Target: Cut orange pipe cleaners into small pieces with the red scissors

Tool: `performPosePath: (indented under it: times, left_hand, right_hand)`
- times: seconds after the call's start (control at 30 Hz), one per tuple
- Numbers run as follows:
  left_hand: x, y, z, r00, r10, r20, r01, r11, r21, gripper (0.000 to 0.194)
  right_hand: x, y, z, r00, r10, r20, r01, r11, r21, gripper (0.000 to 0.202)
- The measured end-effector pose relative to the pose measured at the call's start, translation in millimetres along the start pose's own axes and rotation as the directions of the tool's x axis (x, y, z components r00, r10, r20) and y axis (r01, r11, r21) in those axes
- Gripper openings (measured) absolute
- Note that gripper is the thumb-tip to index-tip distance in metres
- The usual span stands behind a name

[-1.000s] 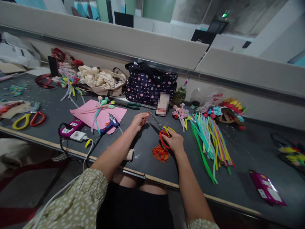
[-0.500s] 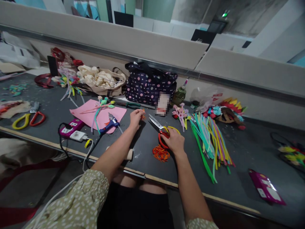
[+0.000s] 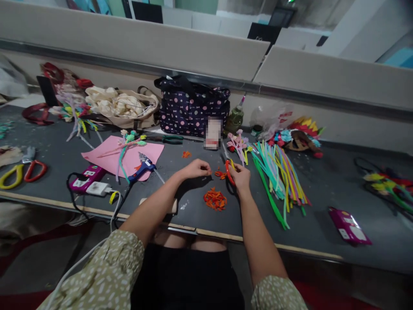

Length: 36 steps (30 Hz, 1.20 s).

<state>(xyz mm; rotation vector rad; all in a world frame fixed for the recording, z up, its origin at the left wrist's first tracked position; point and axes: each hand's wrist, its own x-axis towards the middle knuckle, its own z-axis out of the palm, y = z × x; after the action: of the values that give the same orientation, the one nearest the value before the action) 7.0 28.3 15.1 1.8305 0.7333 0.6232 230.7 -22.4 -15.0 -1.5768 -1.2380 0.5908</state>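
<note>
My right hand (image 3: 241,175) is closed on the red and yellow handles of the scissors (image 3: 229,172), whose blades point away from me. To its left, my left hand (image 3: 197,168) is pinched, with a tiny orange bit at the fingertips. Between the hands lie a few orange pieces (image 3: 220,174). A larger pile of orange pieces (image 3: 215,199) sits nearer the table edge. Beyond my left hand rests a small orange cluster (image 3: 186,154).
Left of my hands are a glue gun (image 3: 142,168) on pink paper (image 3: 109,148), a purple power strip (image 3: 88,178) and other scissors (image 3: 36,170). Colourful pipe cleaners (image 3: 280,172) lie right. A dotted bag (image 3: 190,112) stands behind.
My left hand has moved right and nearer, leaving a small orange cluster behind on the table. The scissors have turned more upright in my right hand. The camera view has shifted.
</note>
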Motion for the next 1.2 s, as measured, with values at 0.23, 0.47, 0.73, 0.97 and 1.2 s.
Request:
performPosePath:
  times: [0.23,0.47,0.73,0.97,1.2]
  left_hand:
    - [0.4,-3.3,5.3,0.984,0.049,0.169,-0.063,0.995,0.078,0.018]
    - [9.3,-8.6,10.8,0.982,0.143,-0.127,-0.085,0.920,0.384,0.018]
    - [5.1,1.1,28.3,0.977,0.214,-0.012,-0.157,0.755,0.637,0.026]
    - [5.7,-4.4,37.4,0.967,0.247,-0.061,-0.186,0.851,0.491,0.015]
    - [10.5,-3.1,26.8,0.950,0.176,-0.259,-0.092,0.947,0.307,0.010]
  right_hand:
    - [2.8,2.8,6.4,0.996,0.081,-0.041,-0.069,0.970,0.232,0.072]
    - [2.1,0.3,6.1,0.996,0.074,-0.051,-0.062,0.975,0.211,0.066]
    - [2.9,3.2,7.8,0.998,0.059,-0.013,-0.055,0.977,0.206,0.070]
    - [2.2,4.5,7.6,0.999,0.042,0.001,-0.041,0.986,0.159,0.067]
    - [1.3,2.6,7.5,1.000,0.025,0.016,-0.028,0.984,0.176,0.066]
